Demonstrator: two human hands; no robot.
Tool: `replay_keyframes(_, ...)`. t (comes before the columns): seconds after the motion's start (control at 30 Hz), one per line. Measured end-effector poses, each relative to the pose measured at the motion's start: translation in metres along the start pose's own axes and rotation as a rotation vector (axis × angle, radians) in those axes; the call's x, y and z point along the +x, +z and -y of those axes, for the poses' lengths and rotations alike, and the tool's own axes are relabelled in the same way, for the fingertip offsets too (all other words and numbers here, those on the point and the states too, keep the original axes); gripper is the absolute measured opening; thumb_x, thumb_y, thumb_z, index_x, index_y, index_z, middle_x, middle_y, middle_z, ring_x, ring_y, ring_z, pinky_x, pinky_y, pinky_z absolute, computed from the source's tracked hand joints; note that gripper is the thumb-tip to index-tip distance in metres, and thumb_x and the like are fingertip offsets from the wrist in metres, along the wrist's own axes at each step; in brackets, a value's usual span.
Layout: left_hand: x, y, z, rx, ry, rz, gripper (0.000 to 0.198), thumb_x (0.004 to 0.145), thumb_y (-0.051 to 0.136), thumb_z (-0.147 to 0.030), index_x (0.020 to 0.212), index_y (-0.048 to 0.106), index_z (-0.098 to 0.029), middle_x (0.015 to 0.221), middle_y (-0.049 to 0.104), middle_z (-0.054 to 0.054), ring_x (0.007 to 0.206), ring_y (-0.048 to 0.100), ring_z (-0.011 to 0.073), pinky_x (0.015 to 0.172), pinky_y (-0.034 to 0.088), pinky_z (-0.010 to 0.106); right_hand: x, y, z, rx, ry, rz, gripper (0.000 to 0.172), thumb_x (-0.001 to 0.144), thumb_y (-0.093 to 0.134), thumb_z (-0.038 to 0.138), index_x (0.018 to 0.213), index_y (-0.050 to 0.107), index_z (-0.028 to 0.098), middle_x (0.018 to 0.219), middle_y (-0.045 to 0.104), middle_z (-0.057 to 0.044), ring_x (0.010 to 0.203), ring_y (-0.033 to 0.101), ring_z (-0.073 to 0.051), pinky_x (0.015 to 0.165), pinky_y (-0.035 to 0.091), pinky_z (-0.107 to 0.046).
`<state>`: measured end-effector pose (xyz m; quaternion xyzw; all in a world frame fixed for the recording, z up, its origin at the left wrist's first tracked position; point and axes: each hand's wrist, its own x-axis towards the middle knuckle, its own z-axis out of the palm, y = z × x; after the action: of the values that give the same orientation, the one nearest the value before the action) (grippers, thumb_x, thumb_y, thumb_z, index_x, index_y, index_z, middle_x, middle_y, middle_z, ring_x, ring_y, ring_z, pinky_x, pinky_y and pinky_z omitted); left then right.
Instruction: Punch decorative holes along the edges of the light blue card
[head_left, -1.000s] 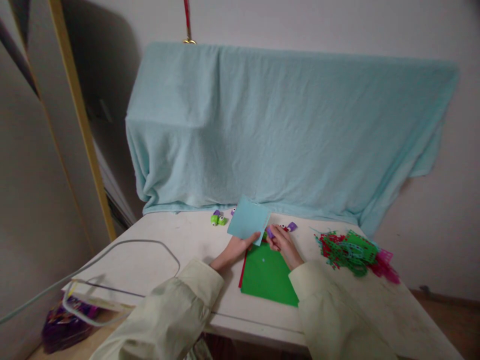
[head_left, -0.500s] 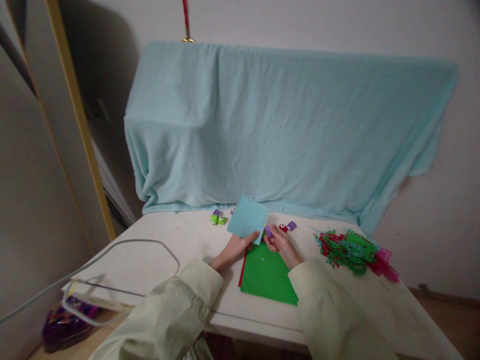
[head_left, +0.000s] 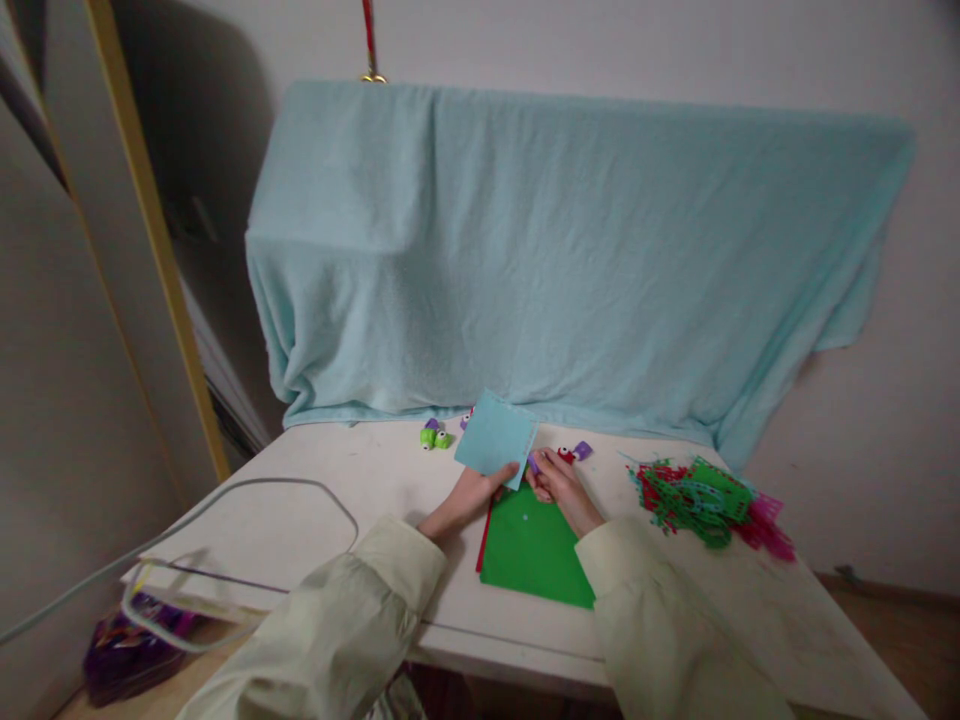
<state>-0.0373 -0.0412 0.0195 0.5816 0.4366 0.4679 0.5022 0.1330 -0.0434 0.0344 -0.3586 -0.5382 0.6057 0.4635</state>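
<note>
My left hand [head_left: 471,495] pinches the lower edge of a light blue paper sheet [head_left: 493,437], holding it tilted up above the white table [head_left: 300,505]. My right hand [head_left: 559,483] is closed on a small purple paper punch [head_left: 535,463] pressed against the sheet's right edge. Beneath both hands lies a green paper sheet [head_left: 534,546] with a red sheet's edge [head_left: 484,540] showing under its left side.
Small green and purple punches [head_left: 433,436] and a red and purple one [head_left: 574,452] lie near the back. A heap of green, red and pink paper cuttings [head_left: 709,501] sits at right. A pale blue cloth [head_left: 555,250] hangs behind. A cable [head_left: 247,490] crosses the left.
The purple punch in my right hand has slid slightly up along the blue sheet's right edge. My left hand keeps the sheet almost still.
</note>
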Motion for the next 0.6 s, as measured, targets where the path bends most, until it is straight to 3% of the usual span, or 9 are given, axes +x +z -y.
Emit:
replay_keyframes(0.13,-0.0008,-0.0008,-0.0008,0.027,0.018,0.032,0.037,0.080,0.057,-0.050,0.070,0.051,-0.016,0.059,0.050,-0.001,0.051,0.042,0.0108,0.055,0.036,0.025,0.0016,-0.0007,-0.0018,-0.032,0.004,-0.012,0.033,0.080,0.058,0.054,0.082,0.052,0.022,0.062,0.053,0.004,0.042,0.036,-0.007,0.042,0.019,-0.024)
replay_keyframes(0.27,-0.0018,-0.0018,-0.0026,0.062,0.038,0.062,0.038,0.081,0.055,-0.052,0.068,0.050,-0.016,0.056,0.048,-0.002,0.050,0.042,0.0110,0.053,0.035,0.025,0.0031,-0.0021,-0.0020,-0.061,0.018,0.055,0.031,0.081,0.060,0.051,0.082,0.052,0.021,0.065,0.055,0.004,0.042,0.036,-0.006,0.041,0.020,-0.023)
replay_keyframes(0.6,-0.0003,0.0026,-0.0020,-0.050,-0.028,0.075,0.046,0.081,0.049,-0.060,0.068,0.048,-0.016,0.053,0.046,-0.003,0.045,0.040,0.0096,0.047,0.032,0.023,0.0036,-0.0036,-0.0041,-0.086,0.025,0.053,0.031,0.076,0.067,0.047,0.083,0.053,0.020,0.066,0.055,0.004,0.041,0.036,-0.005,0.039,0.019,-0.022)
